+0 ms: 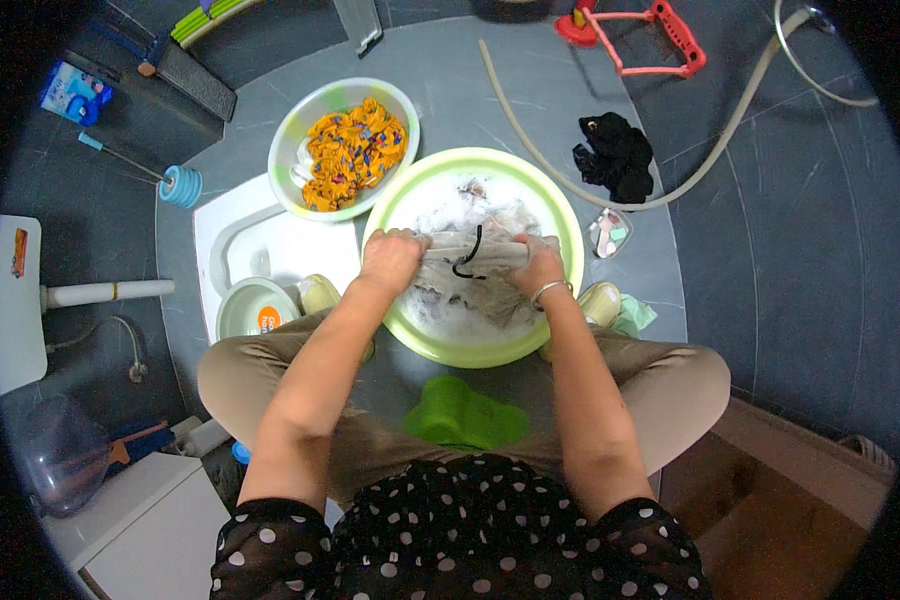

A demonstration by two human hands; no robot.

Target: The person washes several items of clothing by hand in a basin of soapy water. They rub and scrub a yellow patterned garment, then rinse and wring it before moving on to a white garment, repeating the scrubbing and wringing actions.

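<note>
A large basin with a pale green rim (467, 357) stands on the floor between my feet, full of white suds (422, 203). In it lies a wet, light grey-beige garment (445, 262) with a gathered waistband and a loose black drawstring (479, 240). My left hand (394, 258) is closed on the waistband's left end, near the basin's left rim. At its right end, my right hand (538, 265), with a bangle on the wrist, grips the same band. The cloth is stretched between both hands; its lower part sinks into foam and is partly hidden.
A smaller basin (282, 177) with orange patterned cloth (355, 150) touches the large one at far left. Around are a white squat toilet (320, 243), a bowl (232, 312), a hose (715, 160), black cloth (618, 160), a small dish (610, 233) and a green stool (460, 410).
</note>
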